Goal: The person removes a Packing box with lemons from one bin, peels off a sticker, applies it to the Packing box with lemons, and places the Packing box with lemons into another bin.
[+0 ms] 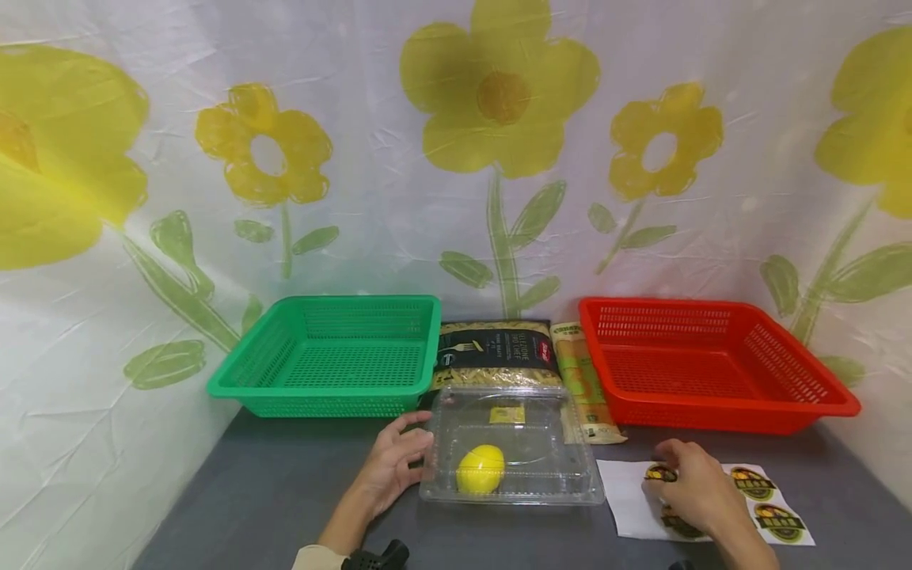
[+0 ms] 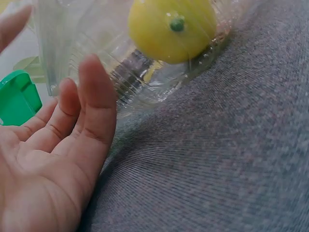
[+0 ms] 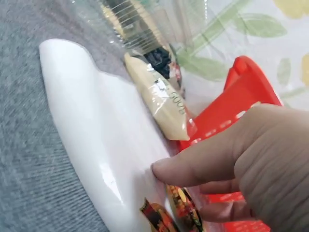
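My left hand is beside a clear plastic clamshell box, its fingers loosely bent at the box's left side. Inside the box, near its front left, lies a lemon; its green stem end shows in the left wrist view. My right hand is over a white sheet of round dark stickers. In the right wrist view its thumb touches the sheet near a sticker, with the other fingers curved and apart from it. The sheet's far end bends upward there.
A green basket stands at the back left and a red basket at the back right. Between them lie a pasta bag and a long yellow-green packet, partly behind the box. A flower-printed curtain hangs behind the grey tabletop.
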Available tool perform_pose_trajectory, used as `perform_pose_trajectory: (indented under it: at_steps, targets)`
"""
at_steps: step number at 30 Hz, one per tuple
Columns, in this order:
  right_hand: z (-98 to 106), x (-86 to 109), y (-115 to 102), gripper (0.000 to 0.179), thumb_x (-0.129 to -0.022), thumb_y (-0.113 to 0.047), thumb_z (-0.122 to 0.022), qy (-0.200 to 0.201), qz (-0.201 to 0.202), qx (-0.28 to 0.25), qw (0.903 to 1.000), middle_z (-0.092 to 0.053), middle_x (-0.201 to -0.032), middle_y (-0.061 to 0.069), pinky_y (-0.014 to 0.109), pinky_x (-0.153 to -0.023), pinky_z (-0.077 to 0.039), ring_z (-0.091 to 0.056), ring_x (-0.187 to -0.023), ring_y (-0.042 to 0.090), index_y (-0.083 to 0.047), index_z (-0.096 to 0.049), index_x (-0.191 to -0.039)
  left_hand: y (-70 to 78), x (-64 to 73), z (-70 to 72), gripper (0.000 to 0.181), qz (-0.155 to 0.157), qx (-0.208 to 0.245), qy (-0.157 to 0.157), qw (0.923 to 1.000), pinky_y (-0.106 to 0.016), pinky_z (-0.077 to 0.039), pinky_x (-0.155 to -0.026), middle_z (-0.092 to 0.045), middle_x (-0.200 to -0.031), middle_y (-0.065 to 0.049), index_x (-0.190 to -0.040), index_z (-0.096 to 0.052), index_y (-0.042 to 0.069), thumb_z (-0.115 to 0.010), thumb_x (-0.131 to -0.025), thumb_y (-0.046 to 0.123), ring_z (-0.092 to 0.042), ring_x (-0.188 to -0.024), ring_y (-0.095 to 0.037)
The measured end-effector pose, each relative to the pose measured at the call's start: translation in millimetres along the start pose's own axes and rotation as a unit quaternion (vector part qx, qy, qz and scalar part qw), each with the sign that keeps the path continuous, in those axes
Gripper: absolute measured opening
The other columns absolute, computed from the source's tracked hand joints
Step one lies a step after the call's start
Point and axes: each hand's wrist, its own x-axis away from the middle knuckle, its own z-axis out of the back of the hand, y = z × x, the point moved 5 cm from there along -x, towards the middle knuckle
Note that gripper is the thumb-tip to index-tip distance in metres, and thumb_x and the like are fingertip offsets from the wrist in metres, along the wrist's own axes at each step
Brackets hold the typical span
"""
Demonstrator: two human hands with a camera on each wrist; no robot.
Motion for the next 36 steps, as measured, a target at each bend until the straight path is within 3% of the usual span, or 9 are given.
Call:
perform_pose_trajectory:
  at_steps: [5,14,18,26,31,36]
  targets:
    - [-0.4,-1.4,2.4,0.058,-0.073,-0.033,-0.087,-0.005,0.002,0.000,1.0000,-0.068,-0.103,0.014,0.057,-0.078,-0.051,-0.065,-0.097,0.036,0.002,-0.067,-0.115,-1.2,-0.4,1.1,0.061,0.002,0.008,0.012,0.9999,-0.030,-0.058,-0.063,-0.063,-0.092,0.000,-0.147,-0.036,0.002,-0.068,-0.095,0.012,-0.061,-0.073,-0.013]
    - [3.4,0.5,9.0,0.067,-0.070,-0.041,-0.090,-0.002,-0.016,-0.004,0.9999,-0.069,-0.100,0.018,0.057,-0.079,-0.051,-0.064,-0.094,0.038,0.004,-0.068,-0.113,-2.4,-3.1,-0.3,0.058,-0.001,0.027,-0.010,0.9996,-0.028,-0.057,-0.059,-0.067,-0.084,0.000,-0.148,-0.037,0.000,-0.064,-0.097,0.006,-0.063,-0.071,-0.014]
    - [5.6,0.4,6.6,0.059,-0.070,-0.039,-0.091,0.006,-0.010,-0.008,0.9999,-0.067,-0.102,0.018,0.058,-0.079,-0.050,-0.063,-0.095,0.037,-0.001,-0.070,-0.110,-1.1,-4.0,0.0,0.058,-0.004,0.032,-0.016,0.9994,-0.028,-0.057,-0.060,-0.068,-0.084,0.000,-0.149,-0.035,-0.002,-0.061,-0.097,0.002,-0.064,-0.071,-0.014]
    - [3.3,2.8,2.3,0.020,-0.075,-0.019,-0.086,0.056,0.023,-0.017,0.9980,-0.063,-0.090,0.006,0.039,-0.066,-0.043,-0.057,-0.079,0.022,-0.016,-0.073,-0.089,-0.8,-2.3,4.8,0.066,0.000,0.039,-0.020,0.9990,-0.027,-0.056,-0.063,-0.067,-0.087,0.000,-0.152,-0.030,-0.004,-0.063,-0.095,0.001,-0.063,-0.073,-0.013]
    - [1.7,2.4,1.3,0.012,-0.082,-0.008,-0.080,0.068,0.026,-0.028,0.9970,-0.067,-0.087,0.002,0.039,-0.066,-0.044,-0.060,-0.079,0.020,-0.015,-0.072,-0.085,-4.2,-0.9,6.4,0.067,0.004,0.049,-0.023,0.9985,-0.026,-0.056,-0.062,-0.066,-0.088,0.000,-0.152,-0.029,-0.003,-0.063,-0.095,0.001,-0.062,-0.072,-0.014]
    - [2.9,4.6,-1.6,0.007,-0.088,-0.004,-0.071,0.055,0.018,-0.081,0.9950,-0.070,-0.085,0.001,0.033,-0.063,-0.043,-0.058,-0.073,0.016,-0.010,-0.072,-0.091,-6.5,-0.4,6.9,0.065,0.001,0.053,-0.026,0.9983,-0.026,-0.055,-0.061,-0.066,-0.089,0.000,-0.152,-0.029,-0.004,-0.061,-0.095,-0.001,-0.062,-0.069,-0.013]
